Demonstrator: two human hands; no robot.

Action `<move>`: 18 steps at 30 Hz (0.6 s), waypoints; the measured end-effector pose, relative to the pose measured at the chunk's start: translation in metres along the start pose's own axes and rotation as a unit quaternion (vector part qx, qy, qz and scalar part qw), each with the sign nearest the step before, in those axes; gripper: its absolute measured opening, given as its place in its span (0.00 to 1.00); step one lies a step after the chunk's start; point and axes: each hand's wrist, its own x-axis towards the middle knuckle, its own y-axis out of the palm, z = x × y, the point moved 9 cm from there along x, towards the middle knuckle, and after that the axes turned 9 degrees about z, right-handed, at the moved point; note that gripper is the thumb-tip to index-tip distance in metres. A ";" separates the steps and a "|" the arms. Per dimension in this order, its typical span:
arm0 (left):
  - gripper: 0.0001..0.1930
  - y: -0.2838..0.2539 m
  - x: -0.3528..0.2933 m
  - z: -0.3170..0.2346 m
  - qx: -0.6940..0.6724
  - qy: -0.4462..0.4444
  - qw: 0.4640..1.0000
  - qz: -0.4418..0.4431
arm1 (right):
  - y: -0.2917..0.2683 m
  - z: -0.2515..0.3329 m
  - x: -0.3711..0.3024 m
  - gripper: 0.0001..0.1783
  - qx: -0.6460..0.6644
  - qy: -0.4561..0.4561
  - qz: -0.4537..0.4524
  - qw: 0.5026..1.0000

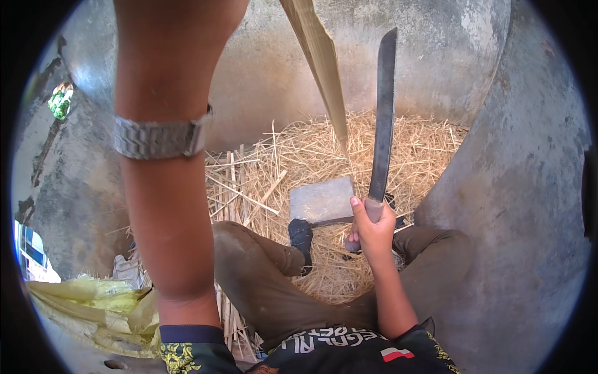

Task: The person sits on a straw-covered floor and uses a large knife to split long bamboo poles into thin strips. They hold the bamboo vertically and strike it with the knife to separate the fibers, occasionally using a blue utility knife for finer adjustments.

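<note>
My right hand (pixel 372 225) grips the handle of a long dark machete (pixel 382 118), its blade pointing up and away from me. My left arm, with a metal watch (pixel 159 138) on the wrist, is raised high, and only the base of my left hand (pixel 180 43) shows, with the fingers cut off by the top edge. A long pale leaf strip (pixel 324 68) hangs down from the top edge just left of the blade, its tip over the straw. What holds the strip is hidden.
I sit with bent legs on a straw bed (pixel 299 156) between curved concrete walls (pixel 517 187). A flat grey stone slab (pixel 321 201) lies ahead of my dark shoe (pixel 301 238). Thin split sticks (pixel 233 187) lie at left, yellow-green leaves (pixel 93 305) at lower left.
</note>
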 end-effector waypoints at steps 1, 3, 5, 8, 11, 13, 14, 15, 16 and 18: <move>0.20 0.002 -0.003 -0.001 0.017 0.012 1.000 -0.019 | -0.005 0.002 0.000 0.11 -0.009 -0.002 -0.007 1.000; 0.17 0.003 -0.013 0.010 0.052 0.010 0.996 -0.068 | -0.013 0.001 -0.002 0.11 -0.024 -0.001 -0.021 0.999; 0.15 -0.003 -0.021 0.024 0.006 -0.036 0.998 -0.059 | -0.012 -0.001 -0.002 0.11 -0.024 0.005 -0.029 0.999; 0.17 -0.038 -0.029 0.026 -0.145 -0.117 0.982 0.042 | 0.002 -0.007 -0.002 0.11 0.014 0.025 -0.012 1.000; 0.18 -0.053 -0.030 0.016 -0.214 -0.095 0.964 0.124 | -0.002 -0.016 0.000 0.11 0.004 0.042 -0.018 0.999; 0.19 -0.056 -0.023 0.007 -0.236 -0.098 0.952 0.171 | -0.009 -0.021 0.001 0.12 0.007 0.049 -0.024 0.998; 0.20 -0.058 -0.019 0.002 -0.249 -0.100 0.944 0.191 | -0.013 -0.022 0.001 0.12 0.009 0.051 -0.029 0.998; 0.20 -0.068 -0.014 -0.013 -0.247 -0.100 0.941 0.210 | -0.007 -0.022 0.001 0.11 0.007 0.055 -0.022 0.998; 0.19 -0.073 -0.014 -0.017 -0.248 -0.103 0.937 0.222 | -0.006 -0.023 0.001 0.11 0.004 0.060 -0.023 0.998; 0.19 -0.083 -0.018 -0.023 -0.250 -0.109 0.932 0.240 | -0.005 -0.023 0.000 0.11 -0.003 0.065 -0.025 0.998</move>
